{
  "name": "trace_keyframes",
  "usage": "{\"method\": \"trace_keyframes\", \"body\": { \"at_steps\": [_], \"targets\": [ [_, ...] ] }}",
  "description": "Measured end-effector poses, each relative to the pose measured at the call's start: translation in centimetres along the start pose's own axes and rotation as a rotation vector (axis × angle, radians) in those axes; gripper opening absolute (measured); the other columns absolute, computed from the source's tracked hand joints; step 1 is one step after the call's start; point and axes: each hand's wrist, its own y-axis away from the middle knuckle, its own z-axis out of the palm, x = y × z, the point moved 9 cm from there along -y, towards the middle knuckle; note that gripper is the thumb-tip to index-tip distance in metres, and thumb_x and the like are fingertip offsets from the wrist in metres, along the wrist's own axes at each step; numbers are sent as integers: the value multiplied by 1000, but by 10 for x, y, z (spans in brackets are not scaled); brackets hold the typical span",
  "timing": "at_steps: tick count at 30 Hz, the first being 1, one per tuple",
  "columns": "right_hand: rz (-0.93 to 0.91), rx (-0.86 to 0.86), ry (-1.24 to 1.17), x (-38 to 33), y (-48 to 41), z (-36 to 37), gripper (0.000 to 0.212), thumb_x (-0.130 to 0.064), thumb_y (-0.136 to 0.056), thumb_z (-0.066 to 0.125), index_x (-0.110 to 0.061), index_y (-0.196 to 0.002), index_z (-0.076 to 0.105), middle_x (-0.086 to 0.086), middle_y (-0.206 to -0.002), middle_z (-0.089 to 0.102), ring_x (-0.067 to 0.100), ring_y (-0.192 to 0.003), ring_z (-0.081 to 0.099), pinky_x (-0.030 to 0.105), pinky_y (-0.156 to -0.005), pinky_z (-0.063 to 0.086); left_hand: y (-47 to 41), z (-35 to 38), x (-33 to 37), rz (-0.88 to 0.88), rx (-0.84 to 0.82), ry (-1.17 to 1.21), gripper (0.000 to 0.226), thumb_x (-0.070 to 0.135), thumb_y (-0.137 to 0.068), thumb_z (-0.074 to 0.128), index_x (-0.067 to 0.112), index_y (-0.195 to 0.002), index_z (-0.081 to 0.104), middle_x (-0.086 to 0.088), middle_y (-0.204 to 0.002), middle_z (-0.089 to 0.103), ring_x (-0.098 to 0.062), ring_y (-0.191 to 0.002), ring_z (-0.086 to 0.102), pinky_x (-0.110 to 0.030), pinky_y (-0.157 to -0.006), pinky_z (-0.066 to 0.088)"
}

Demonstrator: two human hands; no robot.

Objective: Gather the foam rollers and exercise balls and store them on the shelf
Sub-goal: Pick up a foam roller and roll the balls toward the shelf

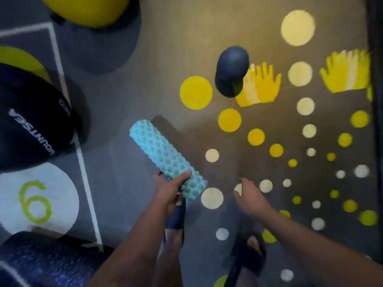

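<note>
The roller (167, 159) is teal with a honeycomb pattern, the ball (232, 70) dark blue, the grey floor (176, 48) dotted yellow and white.

White lettering on the black ball (31, 119) at left of the frame, seen upside down, reads roughly "MOUNTSEA"; start of the word blurred, not sure. A second small white mark near that ball's upper right edge is too blurred to read. Green numeral "6" sits on the white floor circle (62, 195), lower left.

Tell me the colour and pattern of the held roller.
Light teal roller, bumpy honeycomb texture, in the left hand; head view.
</note>
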Motion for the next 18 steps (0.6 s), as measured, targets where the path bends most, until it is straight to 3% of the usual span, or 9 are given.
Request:
{"method": "trace_keyframes", "body": {
  "at_steps": [3,6,8,10,13,16,18],
  "targets": [
    [-70,94,93,-31,-23,-80,51,-29,-100,52,-10,-145,37,14,-148,44,35,-134,49,45,-105,44,20,31,67,105,-72,-81,84,-1,-74,86,22,-136,33,-8,-123,65,-27,-101,72,-38,-65,64],
    [-166,295,122,-79,-81,-160,49,-25,-98,52,-11,-144,40,14,-146,48,37,-131,50,46,-102,45,-4,67,125,251,-105,-215,92,1,-71,89,28,-137,29,-10,-127,66,-26,-103,73,-43,-76,63],
    [-275,426,265,-124,-128,-198,62,-26,-98,53,-10,-153,31,13,-161,31,34,-144,36,47,-112,35,-28,95,154,324,-89,-269,96,0,-68,90,27,-137,30,-12,-129,66,-27,-106,72,-50,-84,62],
    [-417,463,443,-168,-164,-219,77,-32,-99,54,-15,-162,13,4,-170,5,29,-156,12,51,-123,21,-51,123,168,358,-80,-282,96,1,-67,91,28,-137,31,-12,-128,66,-28,-107,72,-54,-89,60],
    [-501,489,593,-194,-223,-245,73,-39,-102,46,-25,-163,9,-5,-170,-3,23,-157,-1,55,-125,7,-83,162,180,399,-76,-277,94,0,-70,89,30,-136,30,-9,-122,70,-25,-104,73,-49,-89,60],
    [-527,450,722,-171,-241,-258,73,-55,-101,43,-33,-162,9,-8,-170,-8,21,-157,-3,55,-124,10,-89,192,179,403,-67,-287,93,0,-72,87,29,-139,29,-3,-114,71,-17,-96,75,-42,-82,62],
    [-499,423,667,-153,-237,-258,73,-58,-101,42,-33,-162,9,-8,-170,-9,25,-157,3,53,-124,14,-81,203,176,396,-42,-340,92,-1,-74,86,26,-140,29,-3,-112,71,-13,-90,75,-41,-81,62]
  ]
}}
